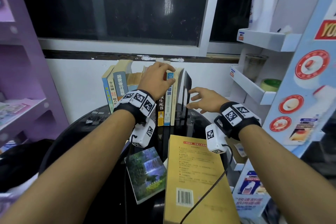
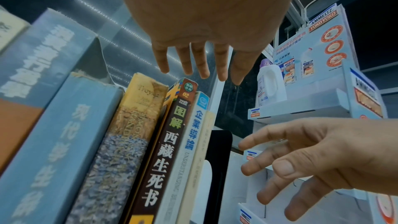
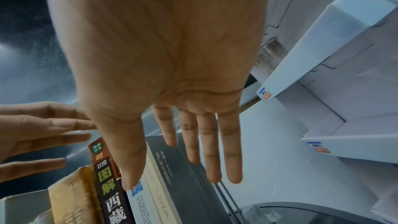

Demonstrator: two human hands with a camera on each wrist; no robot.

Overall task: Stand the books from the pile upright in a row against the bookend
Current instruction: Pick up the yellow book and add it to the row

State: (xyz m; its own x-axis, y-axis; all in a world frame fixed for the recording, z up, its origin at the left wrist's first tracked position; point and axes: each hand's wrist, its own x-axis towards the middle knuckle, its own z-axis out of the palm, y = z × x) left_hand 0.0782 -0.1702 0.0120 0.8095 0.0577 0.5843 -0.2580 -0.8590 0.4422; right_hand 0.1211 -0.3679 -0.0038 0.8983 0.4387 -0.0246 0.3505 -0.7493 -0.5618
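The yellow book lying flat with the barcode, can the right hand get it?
Probably yes: the yellow book lies uncovered just under the right wrist, and the right hand is open and empty.

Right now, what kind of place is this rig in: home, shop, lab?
Probably a shop corner or a mock-up of one: a cardboard display stand with price tags and a product bottle, purple shelving, and a small black table under a window.

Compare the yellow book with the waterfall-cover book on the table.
The yellow book is larger and shows a plain text-covered cover with a barcode; the waterfall-cover book is smaller and carries a picture of greenery and falling water. A dark cable crosses the yellow book; none crosses the waterfall-cover book. Both lie flat on the black table, not yet stood in the row.
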